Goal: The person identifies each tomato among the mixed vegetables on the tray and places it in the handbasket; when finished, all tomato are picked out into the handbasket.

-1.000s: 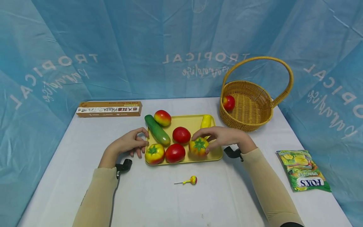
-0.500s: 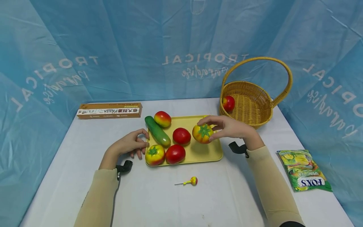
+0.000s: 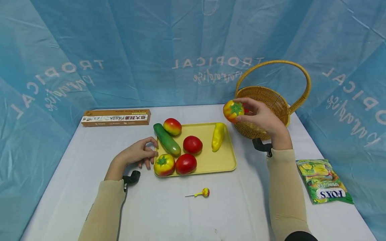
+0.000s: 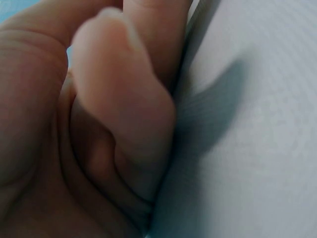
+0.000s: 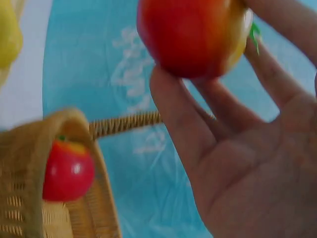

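Note:
My right hand (image 3: 260, 115) holds a red-and-yellow tomato-like fruit (image 3: 233, 111) with a green star-shaped top, raised at the left rim of the wicker basket (image 3: 250, 130). The right wrist view shows my fingertips around the fruit (image 5: 190, 37). A red fruit (image 5: 69, 171) lies inside the basket. At the left edge of the yellow tray (image 3: 214, 164), my left hand (image 3: 137, 152) rests with bent fingers touching or close to the rim. On the tray are a green cucumber (image 3: 167, 140), two red fruits (image 3: 192, 144), another green-topped fruit (image 3: 164, 164) and a yellow elongated piece (image 3: 218, 136).
A red-yellow fruit (image 3: 172, 126) sits at the tray's back edge. The pasta box (image 3: 116, 117) lies at the back left. In front of the tray is a lollipop (image 3: 205, 192); a green Fox's bag (image 3: 324, 180) lies at the right. The basket handle (image 3: 309, 80) arches high.
My right hand has lifted the green-topped fruit off the tray and carried it back and right to the basket. The yellow piece is uncovered. My left hand has stayed in place.

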A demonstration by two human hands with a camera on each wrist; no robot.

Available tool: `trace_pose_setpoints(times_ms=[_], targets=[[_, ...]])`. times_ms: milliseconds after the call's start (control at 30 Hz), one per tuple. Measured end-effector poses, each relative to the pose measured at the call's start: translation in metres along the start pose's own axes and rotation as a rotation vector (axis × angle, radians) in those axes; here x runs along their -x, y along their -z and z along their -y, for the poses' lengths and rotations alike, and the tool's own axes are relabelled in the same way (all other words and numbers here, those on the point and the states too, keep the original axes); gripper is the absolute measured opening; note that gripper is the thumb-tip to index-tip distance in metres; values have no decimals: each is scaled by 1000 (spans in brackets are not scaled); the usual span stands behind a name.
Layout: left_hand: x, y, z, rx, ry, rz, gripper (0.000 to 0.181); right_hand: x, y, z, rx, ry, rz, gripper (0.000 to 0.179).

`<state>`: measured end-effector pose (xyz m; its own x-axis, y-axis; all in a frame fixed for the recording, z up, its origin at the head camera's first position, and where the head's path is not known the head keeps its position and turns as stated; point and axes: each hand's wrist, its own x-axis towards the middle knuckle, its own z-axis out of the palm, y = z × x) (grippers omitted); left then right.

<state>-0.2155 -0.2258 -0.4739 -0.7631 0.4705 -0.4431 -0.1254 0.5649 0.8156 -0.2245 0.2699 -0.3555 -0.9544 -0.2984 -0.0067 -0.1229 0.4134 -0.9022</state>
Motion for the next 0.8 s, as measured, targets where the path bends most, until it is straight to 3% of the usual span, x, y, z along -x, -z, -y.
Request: trace_pose_setpoints(times_ms=[133,300,567,800], targets=[[1,0,-2,-3,-8,6,39,-2,13,-12,-5,-67,-165,64],[3,0,-4,-8,-11,5,40,-5,23,-30,1,-149,-291,70],[4,0,-3,-2,-13,9,40,-12,27,-54,29,-235,-357,71],[3,0,-2,5,-11,5,38,-14,32,-72,47,-247,-395,71]])
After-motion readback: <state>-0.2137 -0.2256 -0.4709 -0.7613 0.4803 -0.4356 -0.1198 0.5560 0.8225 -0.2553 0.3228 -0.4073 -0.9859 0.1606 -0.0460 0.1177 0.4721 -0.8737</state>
